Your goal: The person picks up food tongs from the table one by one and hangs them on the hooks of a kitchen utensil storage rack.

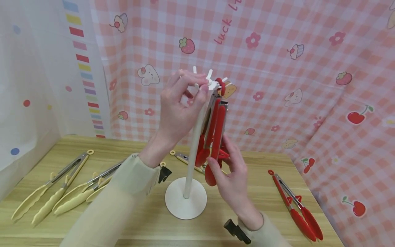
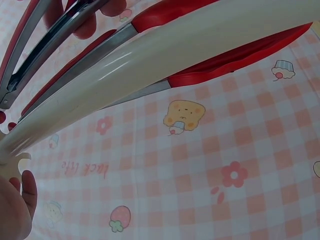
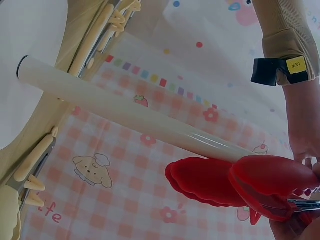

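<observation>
The fingers of the left hand (image 1: 180, 106) pinch the white, pronged top (image 1: 212, 85) of an upright white stand (image 1: 182, 207); those of the right hand (image 1: 232, 178) grip red-and-steel tongs (image 1: 220, 127) low down, beside a second red pair (image 1: 201, 156). Which pair the red ring (image 1: 223, 89) at the top belongs to, I cannot tell. Bracing the top while holding the tongs plumb should limit wobble and knocking. Farther out, pale-yellow tongs (image 1: 50, 204) and another red pair (image 1: 297, 219) lie on the wood-grain surface (image 1: 148, 223).

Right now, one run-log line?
left hand: pinching white hook-topped stand | right hand: holding red-and-silver tongs | yellow tongs: on wooden table
</observation>
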`<state>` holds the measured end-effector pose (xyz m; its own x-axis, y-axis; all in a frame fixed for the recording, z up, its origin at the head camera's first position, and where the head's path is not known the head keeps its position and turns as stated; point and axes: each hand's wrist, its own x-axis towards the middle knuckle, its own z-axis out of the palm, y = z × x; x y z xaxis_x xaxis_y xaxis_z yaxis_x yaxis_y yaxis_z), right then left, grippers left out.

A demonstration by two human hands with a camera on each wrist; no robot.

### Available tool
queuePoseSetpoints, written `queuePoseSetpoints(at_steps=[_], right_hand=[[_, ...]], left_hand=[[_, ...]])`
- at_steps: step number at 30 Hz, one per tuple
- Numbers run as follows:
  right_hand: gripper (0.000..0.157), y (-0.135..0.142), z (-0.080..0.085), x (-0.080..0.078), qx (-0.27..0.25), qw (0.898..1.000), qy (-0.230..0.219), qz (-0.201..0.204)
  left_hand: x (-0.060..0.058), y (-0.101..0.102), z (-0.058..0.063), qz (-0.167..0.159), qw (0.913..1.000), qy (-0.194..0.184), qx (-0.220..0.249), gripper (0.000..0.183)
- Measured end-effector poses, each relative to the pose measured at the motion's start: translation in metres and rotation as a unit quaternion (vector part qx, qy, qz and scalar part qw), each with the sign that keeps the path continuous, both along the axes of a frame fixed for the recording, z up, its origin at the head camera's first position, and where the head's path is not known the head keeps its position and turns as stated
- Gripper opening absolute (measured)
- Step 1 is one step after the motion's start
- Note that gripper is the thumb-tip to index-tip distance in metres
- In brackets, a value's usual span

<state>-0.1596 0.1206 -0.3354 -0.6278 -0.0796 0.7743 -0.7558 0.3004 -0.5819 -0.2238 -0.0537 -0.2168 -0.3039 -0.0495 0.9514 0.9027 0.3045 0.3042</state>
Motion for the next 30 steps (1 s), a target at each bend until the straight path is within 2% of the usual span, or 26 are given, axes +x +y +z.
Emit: queuePoseSetpoints(at_steps=[30], right_hand=[[0.075, -0.0094, -0.0022, -0.0073, 0.001, 1.000, 0.018, -0.012]], left_hand=[[-0.0009, 0.0004, -0.0001, 0.003, 1.0000, -0.001, 0.001, 0.014]])
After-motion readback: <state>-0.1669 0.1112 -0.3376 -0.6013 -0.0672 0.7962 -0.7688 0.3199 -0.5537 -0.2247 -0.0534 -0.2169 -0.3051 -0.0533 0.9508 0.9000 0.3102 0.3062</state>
